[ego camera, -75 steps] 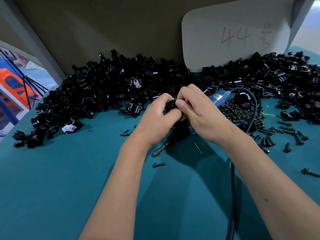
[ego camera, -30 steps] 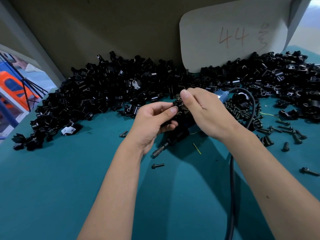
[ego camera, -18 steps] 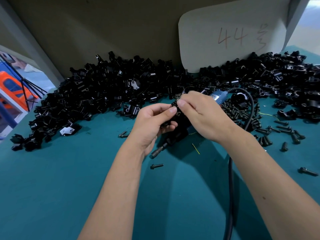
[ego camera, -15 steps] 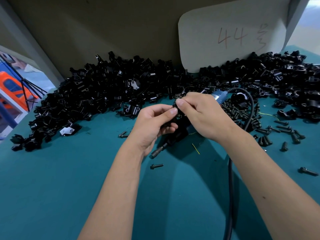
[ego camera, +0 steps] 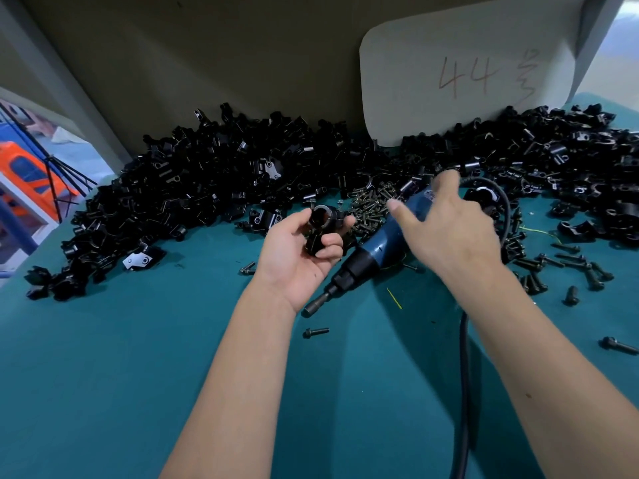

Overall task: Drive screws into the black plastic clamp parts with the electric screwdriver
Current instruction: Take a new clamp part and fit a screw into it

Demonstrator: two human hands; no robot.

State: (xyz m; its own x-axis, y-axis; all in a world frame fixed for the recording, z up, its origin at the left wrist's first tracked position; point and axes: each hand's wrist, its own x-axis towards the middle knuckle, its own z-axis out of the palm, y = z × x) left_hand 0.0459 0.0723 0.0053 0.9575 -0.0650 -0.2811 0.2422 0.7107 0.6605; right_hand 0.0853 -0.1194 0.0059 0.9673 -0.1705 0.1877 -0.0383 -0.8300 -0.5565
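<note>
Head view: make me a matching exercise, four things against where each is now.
Things:
1. black plastic clamp part
2. blue electric screwdriver
3. single black screw
4. pale board marked "44"

Places:
A. leaning on the back wall
B. lying on the teal table, under the right hand
C. held in the left hand
D. alone on the cloth near the screwdriver's tip

Pairs: 1-C, 2-B, 3-D, 4-A

Head cam – looks fwd/down, close over table (ego camera: 103, 375)
</note>
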